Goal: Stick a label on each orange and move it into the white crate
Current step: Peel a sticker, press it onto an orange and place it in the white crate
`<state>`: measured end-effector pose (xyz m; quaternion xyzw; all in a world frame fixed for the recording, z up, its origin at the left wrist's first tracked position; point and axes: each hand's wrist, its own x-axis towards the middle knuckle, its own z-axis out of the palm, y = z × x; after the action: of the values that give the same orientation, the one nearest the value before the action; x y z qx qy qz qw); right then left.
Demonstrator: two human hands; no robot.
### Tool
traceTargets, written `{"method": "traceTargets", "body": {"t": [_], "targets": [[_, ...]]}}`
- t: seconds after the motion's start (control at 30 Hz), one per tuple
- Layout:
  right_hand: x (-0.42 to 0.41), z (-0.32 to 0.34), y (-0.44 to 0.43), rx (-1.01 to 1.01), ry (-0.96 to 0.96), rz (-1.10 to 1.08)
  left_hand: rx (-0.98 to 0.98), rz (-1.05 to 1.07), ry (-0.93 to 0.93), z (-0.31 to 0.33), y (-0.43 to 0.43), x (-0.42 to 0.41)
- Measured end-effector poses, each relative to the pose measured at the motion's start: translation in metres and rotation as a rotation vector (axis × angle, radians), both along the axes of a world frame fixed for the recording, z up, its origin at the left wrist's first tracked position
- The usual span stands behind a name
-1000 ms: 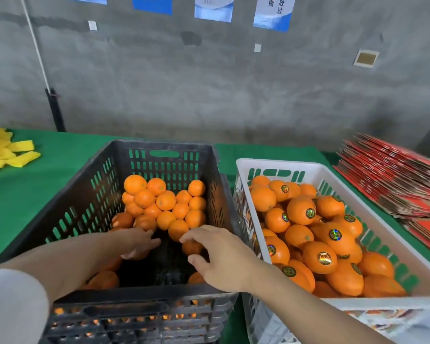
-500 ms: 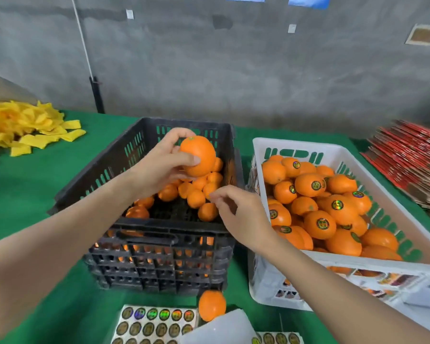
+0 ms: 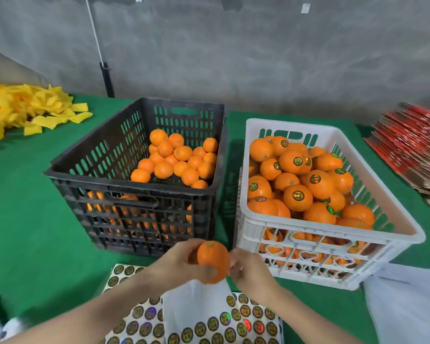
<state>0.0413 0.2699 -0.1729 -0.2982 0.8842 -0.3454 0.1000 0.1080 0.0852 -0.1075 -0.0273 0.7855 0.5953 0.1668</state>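
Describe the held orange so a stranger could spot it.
On the green table, look just in front of the black crate and white crate. There the left hand grips one orange above the label sheets, the only one in a hand.

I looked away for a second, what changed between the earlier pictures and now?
The left hand took one orange out of the black crate and brought it down near the body, above the label sheets. The right hand left that crate and sits beside the orange. Both crates stayed put, as did the labelled oranges in the white crate.
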Motion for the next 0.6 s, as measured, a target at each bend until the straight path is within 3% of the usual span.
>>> {"method": "traceTargets", "body": {"t": [0.13, 0.27, 0.43, 0.6], "targets": [[-0.010, -0.031, 0.000, 0.392, -0.364, -0.011, 0.046, 0.211, -0.157, -0.031, 0.006, -0.003], [-0.010, -0.038, -0.017, 0.553, -0.398, 0.004, 0.024, 0.262, -0.205, -0.039, 0.003, -0.003], [-0.004, -0.025, -0.023, 0.315, -0.456, -0.071, -0.104, 0.134, -0.199, -0.026, 0.001, -0.004], [-0.001, 0.009, -0.012, -0.011, -0.487, -0.073, -0.062, -0.103, -0.257, -0.008, 0.009, -0.008]]}}
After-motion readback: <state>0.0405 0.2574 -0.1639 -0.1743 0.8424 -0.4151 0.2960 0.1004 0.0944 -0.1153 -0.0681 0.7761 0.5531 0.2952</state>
